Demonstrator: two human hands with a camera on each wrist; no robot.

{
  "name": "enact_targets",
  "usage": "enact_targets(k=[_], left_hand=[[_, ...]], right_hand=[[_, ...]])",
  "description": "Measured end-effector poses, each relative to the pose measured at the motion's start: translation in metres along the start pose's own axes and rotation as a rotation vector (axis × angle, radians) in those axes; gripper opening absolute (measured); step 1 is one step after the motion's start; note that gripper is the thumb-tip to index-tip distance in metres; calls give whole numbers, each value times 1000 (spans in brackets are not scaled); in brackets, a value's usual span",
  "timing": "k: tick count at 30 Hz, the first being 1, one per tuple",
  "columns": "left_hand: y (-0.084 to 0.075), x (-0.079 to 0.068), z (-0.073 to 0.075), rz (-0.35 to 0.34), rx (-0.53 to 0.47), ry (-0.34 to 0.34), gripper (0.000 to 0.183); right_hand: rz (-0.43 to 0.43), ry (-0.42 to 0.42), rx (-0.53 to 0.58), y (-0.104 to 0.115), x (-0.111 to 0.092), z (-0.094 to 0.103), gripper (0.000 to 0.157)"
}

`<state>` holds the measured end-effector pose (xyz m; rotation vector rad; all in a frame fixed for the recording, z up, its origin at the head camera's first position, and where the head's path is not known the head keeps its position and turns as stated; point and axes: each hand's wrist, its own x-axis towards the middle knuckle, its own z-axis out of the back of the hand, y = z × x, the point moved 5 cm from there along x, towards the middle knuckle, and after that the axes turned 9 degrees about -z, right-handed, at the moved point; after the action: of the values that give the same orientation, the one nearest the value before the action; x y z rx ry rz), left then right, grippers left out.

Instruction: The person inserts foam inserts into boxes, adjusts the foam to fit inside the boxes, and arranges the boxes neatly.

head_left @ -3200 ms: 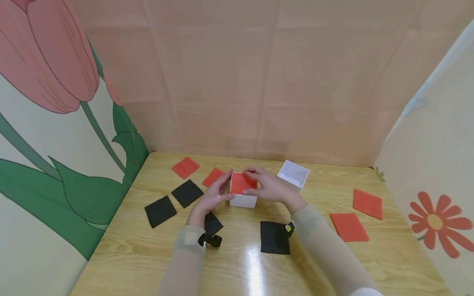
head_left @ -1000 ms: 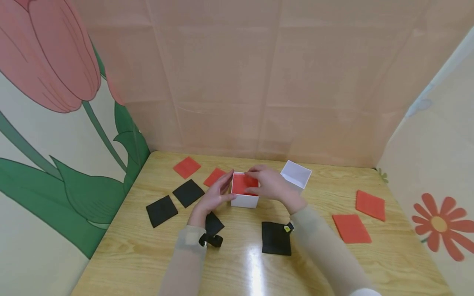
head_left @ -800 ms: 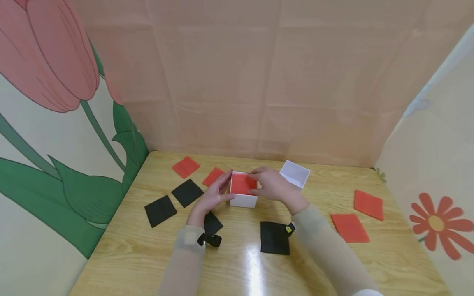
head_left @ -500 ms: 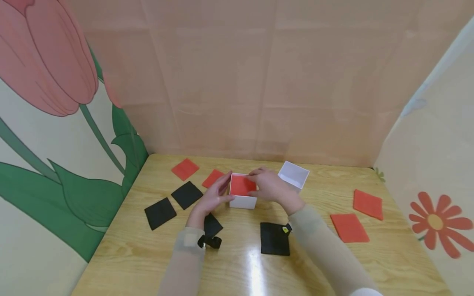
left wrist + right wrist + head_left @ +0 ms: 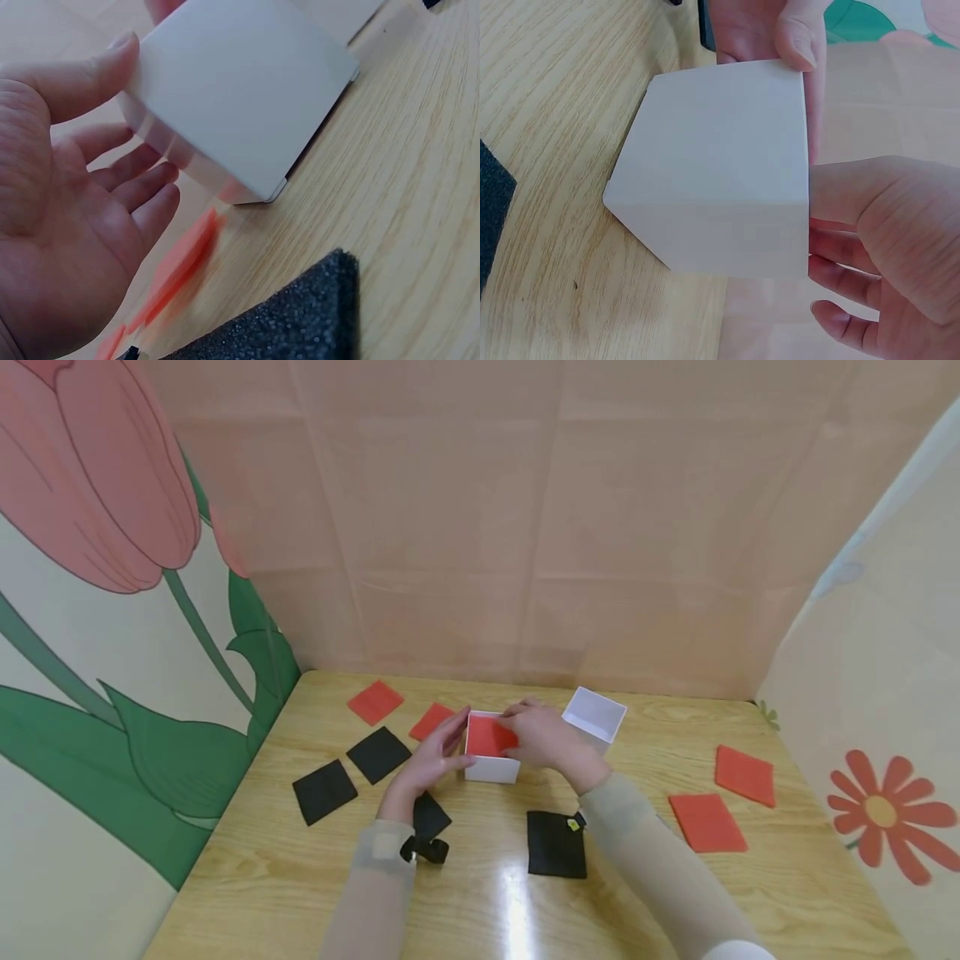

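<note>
A small white box (image 5: 491, 770) stands open at the middle of the table, with a red foam square (image 5: 486, 737) lying just inside its rim. My left hand (image 5: 430, 762) holds the box at its left side, thumb at the near top corner and fingers along the wall; the left wrist view shows this grip on the box (image 5: 232, 90). Over the right rim reaches my right hand (image 5: 551, 739), its fingers at the red square's right edge. In the right wrist view the box wall (image 5: 712, 135) hides its thumb tip, and a sliver of red shows between thumb and fingers.
A second white open box part (image 5: 596, 714) lies behind the right hand. Red squares (image 5: 377, 702) and black foam squares (image 5: 325, 791) lie to the left. A black square (image 5: 555, 845) is near the right forearm, with two red squares (image 5: 708, 822) farther right.
The red square sat about level with the rim and now lies slightly lower in the box. My right hand has turned slightly over its right edge. The left hand stays put.
</note>
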<state>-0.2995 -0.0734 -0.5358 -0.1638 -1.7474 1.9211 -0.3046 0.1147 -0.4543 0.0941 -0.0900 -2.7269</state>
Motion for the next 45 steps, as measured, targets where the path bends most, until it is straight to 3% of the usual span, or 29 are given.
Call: enact_targets(k=[6, 17, 31, 37, 41, 45], left_hand=[[1, 0, 1, 2, 7, 2, 89], [1, 2, 2, -25, -10, 20, 89], [-1, 3, 0, -19, -28, 28, 90], [1, 1, 0, -15, -30, 19, 90], [2, 2, 1, -12, -28, 17, 90], [3, 1, 1, 1, -5, 20, 91]], right_hand=[[9, -22, 20, 2, 1, 1, 53], [118, -50, 138, 11, 16, -2, 50], [156, -75, 56, 22, 24, -5, 40], [182, -86, 77, 23, 25, -12, 36], [165, -55, 98, 19, 23, -7, 38], [80, -17, 88, 10, 18, 4, 44]])
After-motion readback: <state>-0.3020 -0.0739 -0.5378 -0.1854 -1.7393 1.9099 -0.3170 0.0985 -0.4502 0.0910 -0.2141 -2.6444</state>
